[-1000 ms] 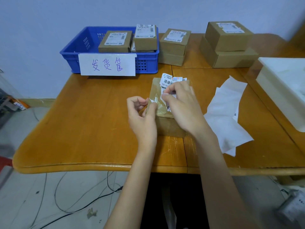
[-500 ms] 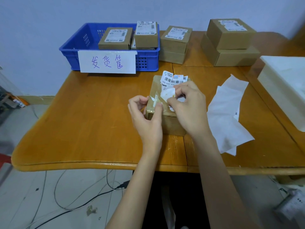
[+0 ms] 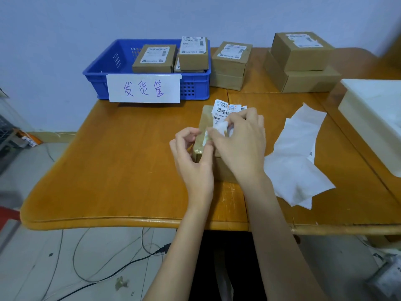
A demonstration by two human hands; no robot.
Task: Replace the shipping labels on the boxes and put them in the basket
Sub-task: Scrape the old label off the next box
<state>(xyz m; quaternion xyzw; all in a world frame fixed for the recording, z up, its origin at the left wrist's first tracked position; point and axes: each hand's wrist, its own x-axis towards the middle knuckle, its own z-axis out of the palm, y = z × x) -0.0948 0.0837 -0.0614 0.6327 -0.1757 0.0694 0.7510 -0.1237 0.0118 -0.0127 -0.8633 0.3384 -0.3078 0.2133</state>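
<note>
Fingers of the right hand (image 3: 240, 144) pinch the crumpled near end of the old label (image 3: 225, 114), bunched white paper caught between thumb and forefinger. The left hand (image 3: 191, 153) grips the box (image 3: 206, 118) at its near left corner, thumb on top, fingers curled at the side.

From the pinch, the part of the label not yet peeled runs away toward the far edge of the box, so I'd judge the pull must go that way, along the label's length, with the left hand bracing against it.

On the label I can read a barcode and the digits "050-050"; the small logo print is too fine. Beyond, the blue basket (image 3: 104, 68) carries a paper sign (image 3: 144, 89) handwritten "发货筐", and already holds labelled boxes. White backing sheets (image 3: 297, 157) lie just right of the hands on the table (image 3: 108, 161).
</note>
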